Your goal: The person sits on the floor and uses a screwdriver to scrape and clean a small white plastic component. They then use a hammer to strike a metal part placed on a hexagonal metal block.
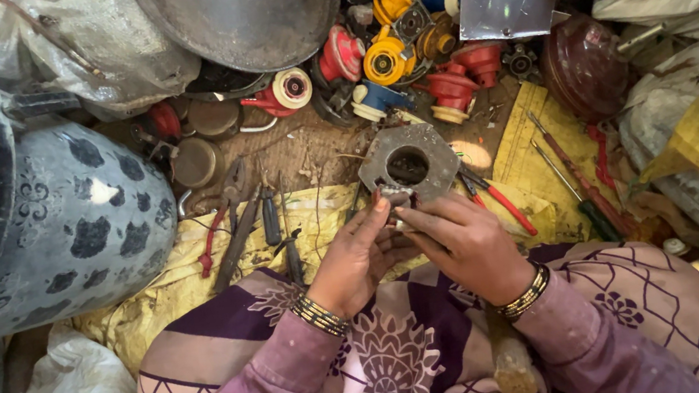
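Observation:
My left hand [355, 258] and my right hand [462, 240] meet over my lap and pinch a small metal part [395, 193] between their fingertips. The part is mostly hidden by my fingers. Just beyond it lies a flat grey metal plate [408, 163] with a round hole, resting on the yellow cloth [198, 268]. Both wrists wear beaded bangles, and purple patterned sleeves cover my arms.
Pliers and screwdrivers [237, 223] lie left of my hands, and red-handled tools [501, 200] to the right. A pile of red, yellow and blue plastic parts [403, 56] sits beyond. A large grey spotted pot [77, 221] stands at the left. A metal pan [243, 14] is at the top.

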